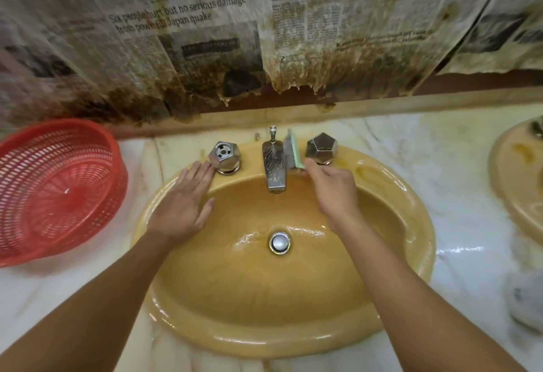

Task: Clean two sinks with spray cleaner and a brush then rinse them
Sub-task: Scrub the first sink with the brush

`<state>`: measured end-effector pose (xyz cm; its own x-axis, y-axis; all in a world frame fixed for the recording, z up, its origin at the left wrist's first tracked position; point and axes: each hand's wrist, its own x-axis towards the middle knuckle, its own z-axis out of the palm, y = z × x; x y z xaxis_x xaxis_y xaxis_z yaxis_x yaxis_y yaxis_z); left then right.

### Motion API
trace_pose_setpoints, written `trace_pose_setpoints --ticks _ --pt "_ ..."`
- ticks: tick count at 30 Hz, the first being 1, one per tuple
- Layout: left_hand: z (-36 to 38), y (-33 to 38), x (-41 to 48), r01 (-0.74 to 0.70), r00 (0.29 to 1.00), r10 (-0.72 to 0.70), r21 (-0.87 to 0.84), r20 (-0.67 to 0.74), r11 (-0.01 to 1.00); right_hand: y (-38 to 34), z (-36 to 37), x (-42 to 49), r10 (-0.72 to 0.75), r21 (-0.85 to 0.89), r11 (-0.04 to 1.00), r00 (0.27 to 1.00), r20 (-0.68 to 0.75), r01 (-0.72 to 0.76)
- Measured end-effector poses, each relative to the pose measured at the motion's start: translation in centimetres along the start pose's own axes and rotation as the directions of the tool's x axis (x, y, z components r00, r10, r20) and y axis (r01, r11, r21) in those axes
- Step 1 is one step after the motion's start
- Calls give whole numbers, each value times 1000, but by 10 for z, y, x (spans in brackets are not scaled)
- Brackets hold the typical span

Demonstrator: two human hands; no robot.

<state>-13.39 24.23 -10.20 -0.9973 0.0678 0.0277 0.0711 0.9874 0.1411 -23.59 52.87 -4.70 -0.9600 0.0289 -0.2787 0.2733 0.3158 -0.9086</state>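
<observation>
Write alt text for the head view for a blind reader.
A person's right hand holds a green-backed brush against the chrome faucet of a wet yellow sink; the left hand rests flat on its rim by the left tap handle. A red basket sits on the counter at left.

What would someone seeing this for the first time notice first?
The yellow sink fills the middle, with water running from its faucet. Stained newspaper hangs behind it, and a red basket sits on the counter at left. The right hand holds a brush beside the faucet; the left hand rests flat on the rim.
</observation>
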Motion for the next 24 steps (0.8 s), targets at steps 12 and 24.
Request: trace_pose_setpoints --ticks 12,24 --pt "1 -2 4 16 1000 -16 25 26 1000 31 -29 -48 66 60 995 990 127 -74" --pt "2 -2 7 22 1000 -22 -42 9 999 -37 -51 -26 -245 -494 812 950 193 309"
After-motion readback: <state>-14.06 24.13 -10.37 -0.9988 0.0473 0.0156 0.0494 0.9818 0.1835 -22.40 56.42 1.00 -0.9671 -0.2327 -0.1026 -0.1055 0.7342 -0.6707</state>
